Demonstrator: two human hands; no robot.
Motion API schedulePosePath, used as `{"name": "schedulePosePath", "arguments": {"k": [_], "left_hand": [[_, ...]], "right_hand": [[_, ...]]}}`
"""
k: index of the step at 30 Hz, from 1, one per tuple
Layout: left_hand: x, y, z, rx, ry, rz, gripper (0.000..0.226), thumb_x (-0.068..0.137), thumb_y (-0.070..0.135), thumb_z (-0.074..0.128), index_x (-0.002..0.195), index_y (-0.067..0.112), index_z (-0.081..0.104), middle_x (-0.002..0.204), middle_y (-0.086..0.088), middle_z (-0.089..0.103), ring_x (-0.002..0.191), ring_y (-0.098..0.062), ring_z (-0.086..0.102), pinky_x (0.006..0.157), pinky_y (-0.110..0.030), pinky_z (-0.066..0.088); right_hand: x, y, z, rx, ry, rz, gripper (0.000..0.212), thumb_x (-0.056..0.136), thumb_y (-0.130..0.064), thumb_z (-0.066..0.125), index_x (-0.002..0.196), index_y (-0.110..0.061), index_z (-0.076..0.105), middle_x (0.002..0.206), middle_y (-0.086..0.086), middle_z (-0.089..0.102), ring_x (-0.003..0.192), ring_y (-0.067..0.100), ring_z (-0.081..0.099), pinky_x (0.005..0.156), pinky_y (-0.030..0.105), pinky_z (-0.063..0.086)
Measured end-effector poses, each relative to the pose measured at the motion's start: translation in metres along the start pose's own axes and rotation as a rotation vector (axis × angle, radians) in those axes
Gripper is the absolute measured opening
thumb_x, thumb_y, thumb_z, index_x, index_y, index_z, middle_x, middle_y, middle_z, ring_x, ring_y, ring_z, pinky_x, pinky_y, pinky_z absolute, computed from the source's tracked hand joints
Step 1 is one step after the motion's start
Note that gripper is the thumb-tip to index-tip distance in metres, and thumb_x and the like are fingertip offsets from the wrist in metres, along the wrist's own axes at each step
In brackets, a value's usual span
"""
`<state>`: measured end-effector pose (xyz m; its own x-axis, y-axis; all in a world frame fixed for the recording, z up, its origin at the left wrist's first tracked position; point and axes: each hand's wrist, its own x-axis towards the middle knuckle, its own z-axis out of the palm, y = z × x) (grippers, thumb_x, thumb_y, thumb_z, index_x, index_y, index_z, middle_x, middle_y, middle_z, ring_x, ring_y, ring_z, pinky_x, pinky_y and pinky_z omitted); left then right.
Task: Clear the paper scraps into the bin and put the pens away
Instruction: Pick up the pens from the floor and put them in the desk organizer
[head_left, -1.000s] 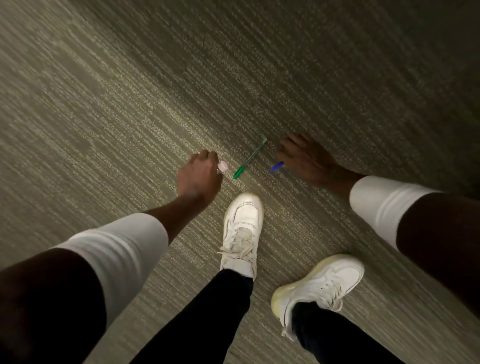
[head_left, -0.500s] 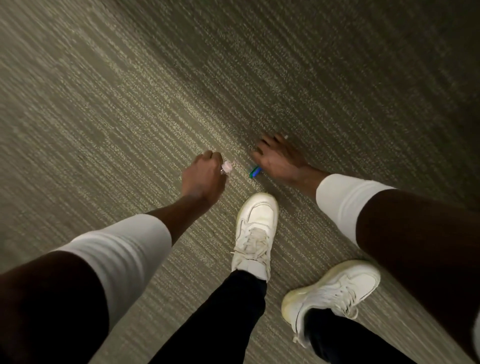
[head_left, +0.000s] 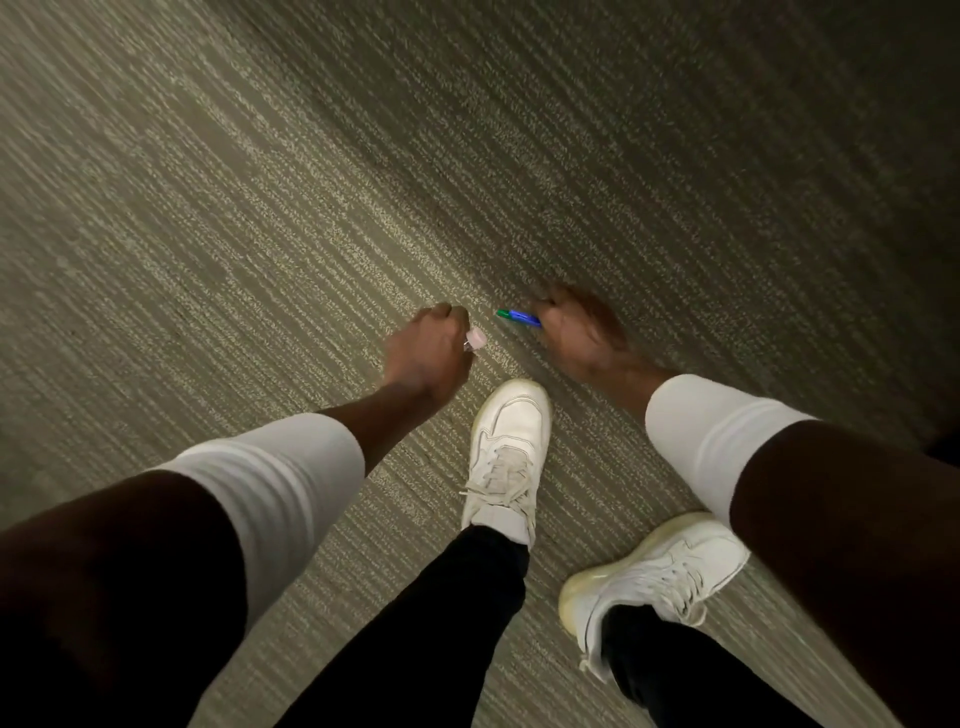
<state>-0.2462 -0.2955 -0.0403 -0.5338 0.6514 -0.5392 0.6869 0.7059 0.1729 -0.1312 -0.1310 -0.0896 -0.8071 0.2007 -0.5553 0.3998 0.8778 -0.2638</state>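
Observation:
My right hand (head_left: 582, 332) is low over the carpet, closed around two pens. Their green (head_left: 503, 313) and blue (head_left: 523, 317) ends stick out to the left of the fist; the rest is hidden in my fingers. My left hand (head_left: 428, 353) hangs as a fist just left of them, holding a small pale pink thing (head_left: 475, 339) that peeks out at its right side; I cannot tell what it is. The two hands are a short gap apart.
Striped grey-green carpet (head_left: 260, 208) fills the view. My two white sneakers stand below the hands, the left one (head_left: 511, 447) right under them, the other (head_left: 654, 566) further right and nearer. No bin or pen holder is in view.
The green pen lay on the carpet a second ago, beside my right hand with the blue one. My right hand moved left over it, closed, and now holds both pens together. My left hand barely moved.

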Motion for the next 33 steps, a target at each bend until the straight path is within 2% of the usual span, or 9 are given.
{"name": "schedulePosePath", "arguments": {"k": [5, 11, 15, 18, 21, 24, 26, 29, 33], "left_hand": [[-0.02, 0.037, -0.028, -0.004, 0.025, 0.047, 0.031, 0.091, 0.03, 0.074, 0.114, 0.013, 0.063, 0.108, -0.004, 0.07, 0.09, -0.022, 0.067, 0.073, -0.04, 0.061], [-0.052, 0.088, -0.086, -0.153, 0.026, -0.024, 0.024, 0.087, 0.036, 0.074, 0.104, 0.02, 0.066, 0.098, 0.0, 0.071, 0.081, -0.022, 0.069, 0.07, -0.04, 0.062], [-0.07, 0.123, -0.125, -0.334, -0.001, -0.089, 0.022, 0.081, 0.038, 0.08, 0.093, 0.023, 0.068, 0.087, 0.004, 0.075, 0.07, -0.019, 0.07, 0.064, -0.037, 0.062], [-0.086, 0.15, -0.159, -0.391, -0.015, -0.063, 0.02, 0.08, 0.036, 0.082, 0.089, 0.027, 0.067, 0.08, 0.009, 0.073, 0.071, -0.015, 0.07, 0.064, -0.035, 0.061], [-0.105, 0.176, -0.194, -0.434, -0.014, -0.039, 0.022, 0.079, 0.036, 0.084, 0.089, 0.025, 0.069, 0.074, 0.015, 0.068, 0.074, -0.015, 0.071, 0.067, -0.032, 0.06], [-0.123, 0.198, -0.225, -0.469, -0.006, -0.019, 0.024, 0.076, 0.035, 0.086, 0.089, 0.021, 0.072, 0.073, 0.013, 0.069, 0.077, -0.016, 0.072, 0.07, -0.032, 0.059], [-0.135, 0.211, -0.246, -0.488, -0.005, -0.011, 0.025, 0.075, 0.034, 0.088, 0.088, 0.021, 0.072, 0.078, 0.009, 0.074, 0.077, -0.017, 0.073, 0.071, -0.033, 0.059], [-0.152, 0.226, -0.278, -0.514, 0.012, -0.02, 0.028, 0.073, 0.038, 0.088, 0.091, 0.022, 0.074, 0.08, 0.007, 0.076, 0.075, -0.016, 0.073, 0.071, -0.033, 0.06], [-0.175, 0.243, -0.313, -0.502, -0.002, -0.016, 0.031, 0.072, 0.04, 0.09, 0.091, 0.021, 0.073, 0.078, 0.009, 0.075, 0.072, -0.012, 0.071, 0.069, -0.028, 0.057]], "right_hand": [[-0.055, -0.002, -0.035, 0.289, 0.086, 0.201, 0.024, 0.094, -0.015, 0.07, 0.117, -0.012, 0.069, 0.117, 0.014, 0.062, 0.106, 0.033, 0.065, 0.082, 0.038, 0.055], [-0.139, 0.004, -0.099, 0.599, 0.168, 0.467, 0.03, 0.085, -0.027, 0.085, 0.107, -0.01, 0.073, 0.104, 0.012, 0.075, 0.094, 0.03, 0.071, 0.08, 0.033, 0.052], [-0.195, 0.015, -0.142, 0.682, 0.17, 0.575, 0.02, 0.084, -0.024, 0.086, 0.089, -0.01, 0.073, 0.083, 0.008, 0.073, 0.076, 0.022, 0.066, 0.068, 0.026, 0.041], [-0.238, 0.019, -0.175, 0.764, 0.204, 0.607, 0.014, 0.082, -0.023, 0.086, 0.088, -0.014, 0.076, 0.082, 0.002, 0.074, 0.077, 0.017, 0.068, 0.068, 0.026, 0.046], [-0.279, 0.018, -0.208, 0.842, 0.241, 0.649, 0.01, 0.08, -0.023, 0.086, 0.084, -0.018, 0.077, 0.076, -0.005, 0.07, 0.074, 0.012, 0.065, 0.066, 0.023, 0.039], [-0.315, 0.014, -0.231, 0.926, 0.254, 0.718, 0.025, 0.079, -0.035, 0.083, 0.075, -0.015, 0.068, 0.07, -0.006, 0.071, 0.07, 0.016, 0.07, 0.06, 0.028, 0.046], [-0.335, 0.012, -0.243, 1.015, 0.268, 0.724, 0.03, 0.075, -0.043, 0.076, 0.077, -0.014, 0.068, 0.071, 0.0, 0.075, 0.069, 0.019, 0.074, 0.068, 0.038, 0.059], [-0.36, 0.013, -0.258, 1.109, 0.334, 0.723, 0.036, 0.067, -0.05, 0.063, 0.078, -0.016, 0.071, 0.073, -0.005, 0.077, 0.069, 0.017, 0.077, 0.073, 0.048, 0.064], [-0.394, 0.015, -0.292, 1.087, 0.406, 0.739, 0.01, 0.076, -0.022, 0.075, 0.086, -0.019, 0.071, 0.077, -0.006, 0.079, 0.072, 0.015, 0.078, 0.076, 0.046, 0.064]]}}
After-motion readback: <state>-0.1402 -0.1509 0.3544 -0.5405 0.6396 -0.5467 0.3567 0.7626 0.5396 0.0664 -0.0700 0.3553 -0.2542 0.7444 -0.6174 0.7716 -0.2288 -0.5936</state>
